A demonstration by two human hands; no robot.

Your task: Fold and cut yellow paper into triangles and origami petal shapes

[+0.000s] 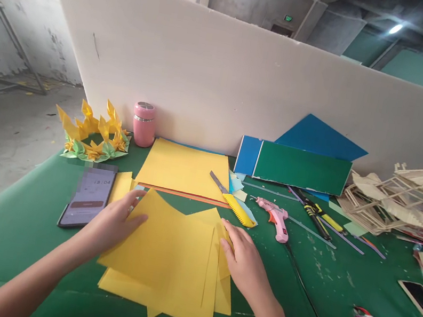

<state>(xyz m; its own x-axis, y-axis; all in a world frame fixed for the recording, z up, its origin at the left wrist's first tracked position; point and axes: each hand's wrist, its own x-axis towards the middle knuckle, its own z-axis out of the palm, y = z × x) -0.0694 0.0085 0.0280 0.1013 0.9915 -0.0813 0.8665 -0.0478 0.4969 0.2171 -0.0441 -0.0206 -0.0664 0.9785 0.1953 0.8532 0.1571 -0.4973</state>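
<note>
Several overlapping yellow paper sheets [174,260] lie fanned unevenly between my hands on the green table. My left hand [117,221] grips the top sheet at its upper left edge, thumb above and fingers behind, lifting that side a little. At the right edge of the pile, my right hand [240,250] has its thumb and fingers closed on the sheets there. Just beyond the pile lies a stack of larger yellow paper [181,167] with orange edges showing beneath. A yellow-handled utility knife [238,206] rests across that stack's right corner, its blade out.
A phone [87,197] leans left of the pile, near a yellow paper crown [96,134] and a pink flask [144,125]. On the right are a pink glue gun [274,218] with a trailing cord, box cutters [315,216] and wooden stick models [392,194]. A white board [210,71] stands behind.
</note>
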